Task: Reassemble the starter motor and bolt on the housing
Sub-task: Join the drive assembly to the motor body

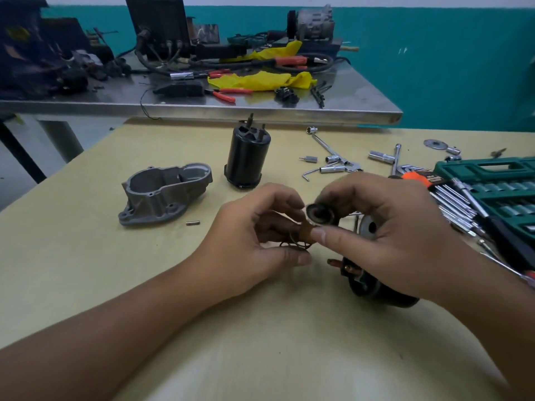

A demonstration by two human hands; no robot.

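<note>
Both hands are up over the tan table (202, 328), working on a small part. The R hand (385, 227) pinches a little round black cap piece (320, 214) w/ thumb and fingers curled round it. The L hand (260, 241) has its fingers curled on a brown tab w/ thin wire loops (301, 237) hanging off it. The two bits touch right between the hands, so it looks like they go together here.

To do this step well: keep the cap straight on, not tipped, and push slow. Don't squash the thin wires. Hold both bits close to the tips of the fingers so you can feel when it seats.

The other motor parts wait nearby. The gray housing (165, 195) lies on the table, off to the L of the L hand, well apart from it. The black motor can (247, 157) stands up just behind the hands. A dark round part (376, 287) lies under the R hand, partly hidden. A tiny pin (193, 223) sits near the housing. The green tool case (492, 180) & loose sockets (335, 166) are by the R side.
</note>
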